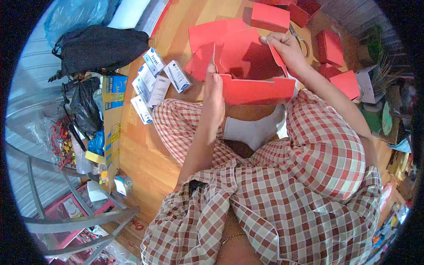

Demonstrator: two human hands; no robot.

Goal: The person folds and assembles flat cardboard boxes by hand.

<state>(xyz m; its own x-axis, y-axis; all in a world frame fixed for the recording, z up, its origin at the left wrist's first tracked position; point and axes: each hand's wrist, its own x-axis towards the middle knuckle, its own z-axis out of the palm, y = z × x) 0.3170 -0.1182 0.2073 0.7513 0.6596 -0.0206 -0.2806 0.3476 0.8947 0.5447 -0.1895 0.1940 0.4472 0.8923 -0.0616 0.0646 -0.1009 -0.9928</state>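
A red cardboard box (260, 91), partly folded with its top open and flaps standing up, is held above my crossed legs. My left hand (214, 95) grips its left side panel, thumb up along the edge. On the far right side, my right hand (286, 49) pinches the upper edge of a flap between thumb and fingers. Behind the box, flat red card (212, 34) lies on the floor. A pair of scissors (293, 32) rests just beyond my right hand.
Several small white-and-blue boxes (177, 76) lie left on the wooden floor (141, 154). Closed red boxes (270, 17) stand at the back and right. A black bag (101, 51), an open brown carton (113, 132) and a grey metal rack (84, 221) line the left.
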